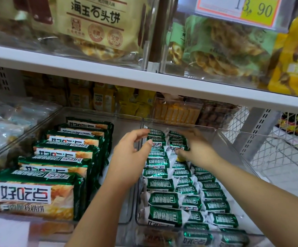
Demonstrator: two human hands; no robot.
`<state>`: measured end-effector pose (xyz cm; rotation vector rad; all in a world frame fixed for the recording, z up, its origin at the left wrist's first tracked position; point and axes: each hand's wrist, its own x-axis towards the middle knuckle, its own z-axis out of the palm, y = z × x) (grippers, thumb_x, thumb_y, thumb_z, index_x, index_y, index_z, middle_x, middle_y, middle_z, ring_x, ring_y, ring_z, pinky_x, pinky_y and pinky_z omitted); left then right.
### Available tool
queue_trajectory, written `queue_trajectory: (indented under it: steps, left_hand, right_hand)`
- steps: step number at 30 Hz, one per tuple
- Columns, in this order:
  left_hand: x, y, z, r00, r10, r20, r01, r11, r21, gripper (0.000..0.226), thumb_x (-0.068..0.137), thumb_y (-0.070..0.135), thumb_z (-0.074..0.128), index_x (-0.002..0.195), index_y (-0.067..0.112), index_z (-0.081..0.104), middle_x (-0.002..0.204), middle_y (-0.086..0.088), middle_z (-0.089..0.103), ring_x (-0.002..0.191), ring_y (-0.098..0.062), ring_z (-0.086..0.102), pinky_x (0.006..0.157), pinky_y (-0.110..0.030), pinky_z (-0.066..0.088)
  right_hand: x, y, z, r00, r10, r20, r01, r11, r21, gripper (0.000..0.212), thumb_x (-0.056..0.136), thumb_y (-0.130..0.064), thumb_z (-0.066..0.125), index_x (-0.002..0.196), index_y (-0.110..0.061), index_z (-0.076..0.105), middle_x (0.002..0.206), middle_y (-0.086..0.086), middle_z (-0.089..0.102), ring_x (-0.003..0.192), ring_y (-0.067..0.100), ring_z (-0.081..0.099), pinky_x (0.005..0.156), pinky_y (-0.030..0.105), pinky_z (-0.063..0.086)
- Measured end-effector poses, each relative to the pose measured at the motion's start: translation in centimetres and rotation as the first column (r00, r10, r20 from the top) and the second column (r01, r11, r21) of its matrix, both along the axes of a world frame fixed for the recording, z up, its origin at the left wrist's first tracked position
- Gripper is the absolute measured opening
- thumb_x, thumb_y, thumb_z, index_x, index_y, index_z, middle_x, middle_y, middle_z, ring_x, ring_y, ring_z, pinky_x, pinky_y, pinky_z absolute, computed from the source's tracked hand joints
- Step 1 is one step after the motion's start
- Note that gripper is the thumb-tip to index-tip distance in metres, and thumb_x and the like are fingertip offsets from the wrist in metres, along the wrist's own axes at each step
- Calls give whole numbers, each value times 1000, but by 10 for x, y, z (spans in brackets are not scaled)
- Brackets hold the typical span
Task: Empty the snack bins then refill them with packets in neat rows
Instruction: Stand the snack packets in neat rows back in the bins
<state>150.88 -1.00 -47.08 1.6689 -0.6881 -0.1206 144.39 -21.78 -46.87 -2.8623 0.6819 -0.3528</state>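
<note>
Two clear plastic bins stand side by side on a shelf. The right bin [233, 139] holds several small green-and-white packets [162, 200] in rows. My left hand [132, 154] reaches over the divider, fingers loosely curved, fingertips at the far packets [156, 138]. My right hand [196, 148] lies over the far middle of the rows, fingers spread on the packets; its fingertips are blurred. The left bin [123, 120] holds a row of larger green packs [37, 191] standing on edge.
A white shelf board [144, 81] hangs close above the bins. Clear boxes of yellow and orange snacks [176, 113] sit behind. A wire basket [283, 154] is to the right, bagged goods [5, 125] to the left.
</note>
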Motion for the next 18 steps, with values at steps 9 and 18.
queue_trajectory:
  steps: [9,18]
  left_hand:
    - [2,-1,-2,1000,-1,6,1,1000,-20,29,96,25,54,124,32,57,124,14,56,112,1,50,86,-16,37]
    - [1,-1,-2,999,14,-31,-17,995,-95,35,95,6,49,118,30,58,109,23,58,60,12,51,56,-1,40]
  right_hand:
    - [13,13,22,995,28,-91,-42,987,-156,59,86,-38,59,141,-38,39,151,-7,32,137,22,26,110,35,26]
    - [45,48,11,912,323,-254,-332,943,10,52,98,-32,26,149,-23,30,157,-4,23,145,18,17,119,37,11]
